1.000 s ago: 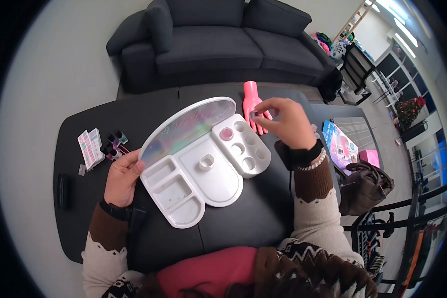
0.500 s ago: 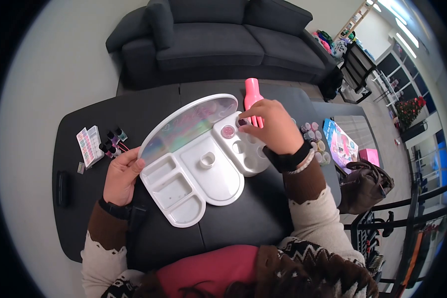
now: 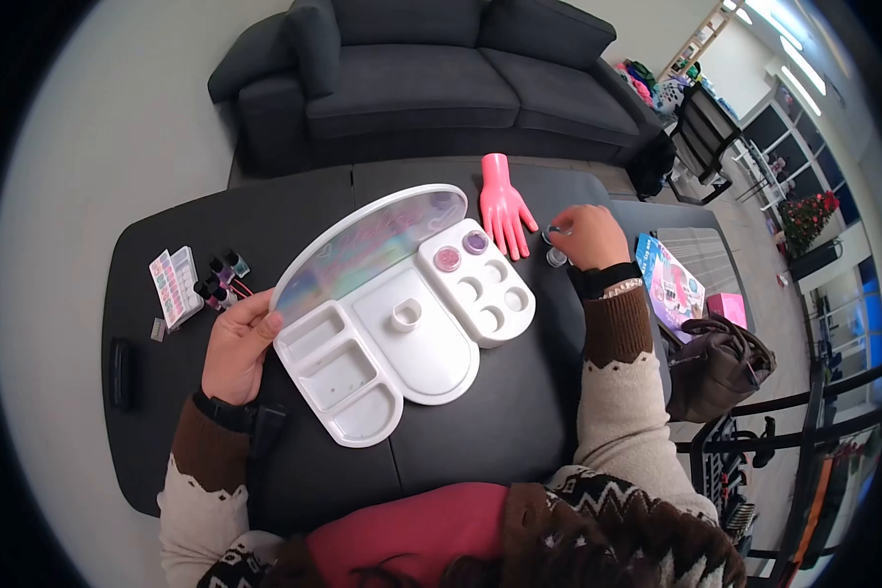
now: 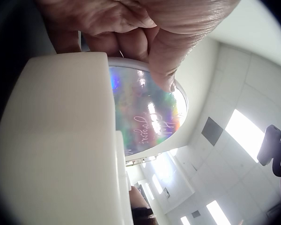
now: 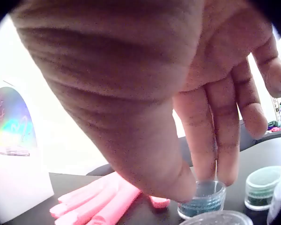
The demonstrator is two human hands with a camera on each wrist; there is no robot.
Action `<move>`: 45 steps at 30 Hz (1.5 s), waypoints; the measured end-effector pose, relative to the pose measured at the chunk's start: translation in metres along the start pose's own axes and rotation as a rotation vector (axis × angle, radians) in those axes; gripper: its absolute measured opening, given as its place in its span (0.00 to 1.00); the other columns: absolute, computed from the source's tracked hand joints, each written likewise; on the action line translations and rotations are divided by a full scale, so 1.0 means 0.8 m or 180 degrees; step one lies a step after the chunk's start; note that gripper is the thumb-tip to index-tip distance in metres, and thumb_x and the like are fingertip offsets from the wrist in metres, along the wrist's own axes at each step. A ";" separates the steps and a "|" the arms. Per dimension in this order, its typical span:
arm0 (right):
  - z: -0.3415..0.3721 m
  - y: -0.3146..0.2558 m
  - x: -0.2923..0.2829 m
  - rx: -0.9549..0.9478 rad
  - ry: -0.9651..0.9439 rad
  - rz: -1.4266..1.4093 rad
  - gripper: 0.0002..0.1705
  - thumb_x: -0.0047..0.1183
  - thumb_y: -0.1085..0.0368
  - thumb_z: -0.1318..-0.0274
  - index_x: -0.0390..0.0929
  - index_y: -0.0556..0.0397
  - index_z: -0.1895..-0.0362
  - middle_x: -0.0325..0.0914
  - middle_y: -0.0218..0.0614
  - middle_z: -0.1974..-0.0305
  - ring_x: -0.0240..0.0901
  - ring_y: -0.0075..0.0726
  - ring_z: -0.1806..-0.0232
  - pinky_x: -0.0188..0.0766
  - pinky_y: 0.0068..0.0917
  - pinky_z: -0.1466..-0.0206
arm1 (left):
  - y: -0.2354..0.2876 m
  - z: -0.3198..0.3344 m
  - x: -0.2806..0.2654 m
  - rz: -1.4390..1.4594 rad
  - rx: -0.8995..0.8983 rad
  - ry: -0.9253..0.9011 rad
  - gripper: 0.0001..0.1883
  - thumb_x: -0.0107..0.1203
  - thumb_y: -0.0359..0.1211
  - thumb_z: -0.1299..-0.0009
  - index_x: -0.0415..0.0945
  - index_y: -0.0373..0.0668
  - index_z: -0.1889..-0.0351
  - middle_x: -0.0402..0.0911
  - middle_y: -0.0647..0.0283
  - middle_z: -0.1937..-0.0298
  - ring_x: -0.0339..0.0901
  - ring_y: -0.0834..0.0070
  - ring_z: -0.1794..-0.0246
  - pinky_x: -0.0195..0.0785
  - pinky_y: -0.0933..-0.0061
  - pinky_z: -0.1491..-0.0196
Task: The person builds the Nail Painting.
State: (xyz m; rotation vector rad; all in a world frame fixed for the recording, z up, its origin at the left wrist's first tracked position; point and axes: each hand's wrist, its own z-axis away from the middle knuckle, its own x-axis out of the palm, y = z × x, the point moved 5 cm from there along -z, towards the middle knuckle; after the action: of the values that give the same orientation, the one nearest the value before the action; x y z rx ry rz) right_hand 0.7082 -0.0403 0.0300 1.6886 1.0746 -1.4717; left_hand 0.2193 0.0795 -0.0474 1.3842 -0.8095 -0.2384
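Observation:
My left hand point(image 3: 237, 343) grips the left edge of the iridescent upright panel point(image 3: 363, 257) on a white compartment tray point(image 3: 441, 377). In the left wrist view its thumb lies over the panel's face, fingers behind. Right of the tray, my right hand point(image 3: 596, 240) pinches a small clear jar of teal glitter point(image 5: 201, 206) between thumb and fingers, low over the table. A jar of pink glitter point(image 3: 448, 258) and a jar of purple glitter point(image 3: 475, 242) sit in round holes of the tray's right section. A pink model hand point(image 3: 503, 208) lies just behind it.
In the right wrist view, a jar of green glitter point(image 5: 264, 190) stands beside the teal one. Nail polish bottles point(image 3: 223, 279) and a palette point(image 3: 176, 287) lie on the black table point(image 3: 500, 431) at left. A brown handbag point(image 3: 720, 372) and pink box point(image 3: 726, 309) are at right.
My right hand put the purple glitter jar into a back hole of the tray's right section, let go, then moved right to the loose jars. My left hand kept its grip on the panel.

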 end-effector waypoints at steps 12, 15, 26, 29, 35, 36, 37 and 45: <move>0.106 -0.180 -0.085 -0.1683 0.0119 -0.1004 0.14 0.71 0.63 0.45 0.89 0.55 0.56 0.89 0.41 0.56 0.82 0.51 0.47 0.80 0.45 0.40 | -0.005 -0.002 -0.005 0.0049 0.0068 -0.0054 0.22 0.66 0.32 0.16 0.81 0.31 0.28 0.92 0.55 0.37 0.89 0.73 0.39 0.79 0.70 0.31; 0.108 -0.190 -0.077 -0.1679 0.0031 -0.0774 0.14 0.71 0.63 0.45 0.89 0.55 0.56 0.88 0.42 0.56 0.81 0.53 0.46 0.79 0.46 0.38 | -0.003 -0.001 -0.004 0.0033 0.0038 -0.0042 0.23 0.66 0.32 0.16 0.81 0.31 0.28 0.92 0.55 0.37 0.89 0.73 0.39 0.79 0.69 0.31; 0.074 -0.140 -0.073 -0.1204 -0.0335 -0.1064 0.18 0.75 0.55 0.38 0.94 0.53 0.52 0.92 0.43 0.54 0.85 0.54 0.46 0.80 0.48 0.37 | -0.004 -0.002 -0.005 -0.0159 0.0020 0.0004 0.25 0.68 0.38 0.17 0.81 0.33 0.28 0.91 0.58 0.37 0.88 0.72 0.39 0.78 0.67 0.31; 0.027 -0.049 -0.046 -0.0119 0.0370 -0.0069 0.23 0.72 0.48 0.36 0.93 0.51 0.47 0.92 0.47 0.50 0.85 0.60 0.43 0.82 0.51 0.37 | -0.004 0.000 -0.005 -0.0085 0.0032 0.0005 0.24 0.68 0.36 0.17 0.81 0.31 0.28 0.91 0.57 0.37 0.88 0.73 0.39 0.78 0.68 0.31; 0.002 0.034 0.018 0.0638 0.0141 0.0333 0.16 0.74 0.53 0.41 0.93 0.47 0.53 0.92 0.45 0.52 0.86 0.59 0.43 0.84 0.52 0.40 | -0.006 -0.002 -0.004 0.0019 0.0042 0.0011 0.23 0.67 0.33 0.16 0.82 0.31 0.29 0.92 0.57 0.39 0.88 0.74 0.40 0.78 0.70 0.31; 0.000 0.035 0.017 0.0618 0.0149 0.0307 0.16 0.74 0.53 0.41 0.93 0.47 0.53 0.92 0.45 0.52 0.86 0.59 0.43 0.84 0.52 0.40 | -0.006 -0.002 -0.004 0.0037 0.0058 -0.0040 0.23 0.67 0.33 0.16 0.82 0.30 0.29 0.92 0.57 0.39 0.88 0.74 0.40 0.78 0.70 0.31; 0.003 0.020 0.004 0.0315 0.0241 -0.0028 0.16 0.74 0.55 0.42 0.92 0.48 0.54 0.92 0.45 0.53 0.86 0.59 0.43 0.84 0.51 0.41 | -0.006 -0.002 -0.005 0.0063 0.0079 -0.0043 0.22 0.67 0.32 0.16 0.81 0.30 0.29 0.92 0.56 0.38 0.88 0.74 0.39 0.78 0.69 0.31; 0.080 -0.133 -0.086 -0.1215 -0.0365 -0.1286 0.16 0.78 0.66 0.49 0.91 0.50 0.55 0.89 0.36 0.57 0.80 0.49 0.49 0.79 0.43 0.40 | -0.007 0.000 -0.006 0.0087 0.0019 0.0001 0.23 0.67 0.32 0.17 0.80 0.29 0.28 0.92 0.55 0.38 0.89 0.74 0.40 0.79 0.70 0.32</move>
State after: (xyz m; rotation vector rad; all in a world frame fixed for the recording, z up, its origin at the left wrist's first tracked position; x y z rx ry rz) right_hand 0.5821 -0.0592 0.0920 1.1532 1.5823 -1.4609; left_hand 0.2173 0.0812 -0.0543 1.3778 -0.8288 -0.2147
